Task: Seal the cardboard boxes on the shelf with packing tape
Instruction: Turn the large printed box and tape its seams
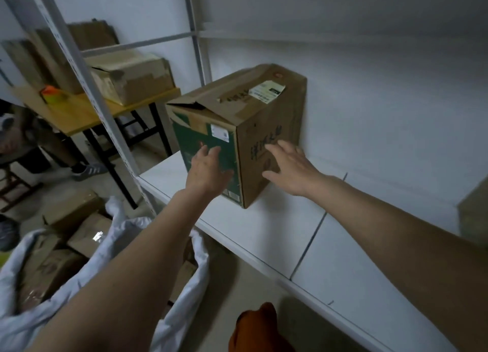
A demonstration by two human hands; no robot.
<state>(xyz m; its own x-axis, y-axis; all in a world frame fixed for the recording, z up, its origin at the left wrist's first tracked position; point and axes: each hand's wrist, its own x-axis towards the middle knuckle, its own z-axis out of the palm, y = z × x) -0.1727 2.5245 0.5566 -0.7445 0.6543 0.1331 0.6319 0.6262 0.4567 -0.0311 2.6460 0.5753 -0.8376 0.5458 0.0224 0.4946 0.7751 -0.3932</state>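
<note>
Both my hands at the cardboard box [237,129] on the white shelf [277,235]

My left hand [208,170] lies flat-fingered on its green face; my right hand [289,166] spreads open against its brown side; the box stands upright by the wall, its top flaps partly torn.

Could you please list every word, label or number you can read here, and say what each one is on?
None can be read for certain.
Box brown side: large dark printed characters, blurred.
Box top: white label, print too small.
Box green side: white sticker, too small.
</note>
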